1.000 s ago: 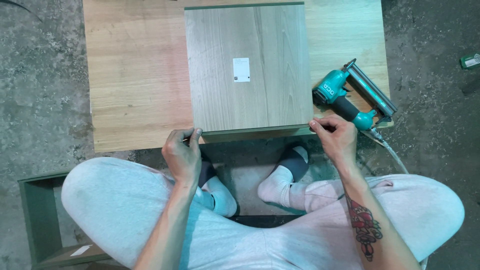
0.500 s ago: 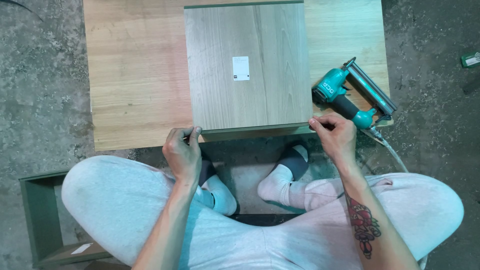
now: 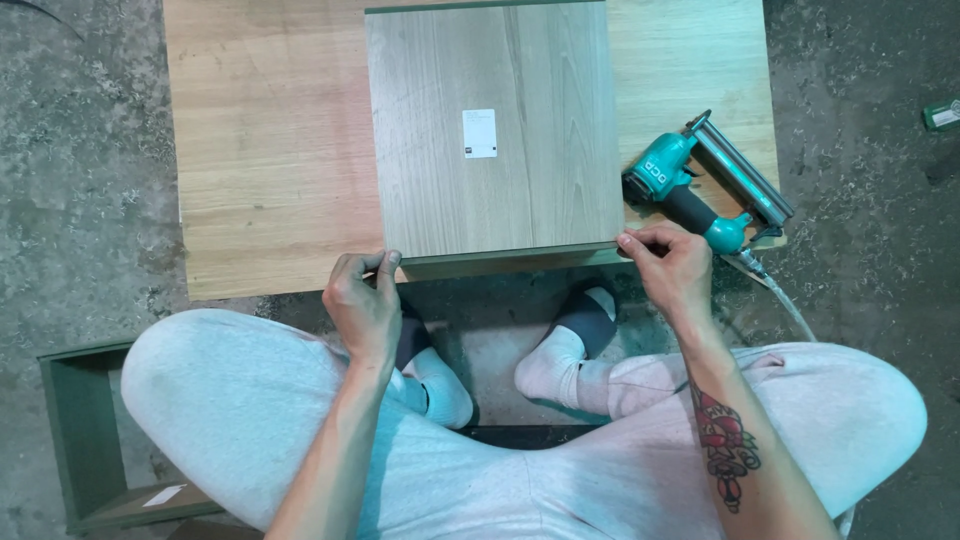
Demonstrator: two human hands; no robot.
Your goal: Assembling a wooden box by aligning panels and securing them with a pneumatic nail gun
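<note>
Grey wood panel [image 3: 495, 130] lies flat on a big tan board [image 3: 270, 150].
Its grain runs away from the person; left hand [image 3: 362, 305] and right hand [image 3: 675, 265] pinch its near corners, beside a teal nail gun [image 3: 700, 185].

1. You've got a teal nail gun [image 3: 700, 190] lying on the right end of the light wooden board [image 3: 270, 150], hose trailing off toward your leg.
2. Rough concrete floor [image 3: 80, 180] all around you.
3. Dark green open frame [image 3: 85, 440] sits on the floor by your left knee.
4. Small green thing [image 3: 942, 114] at the far right edge, too small to make out.
</note>
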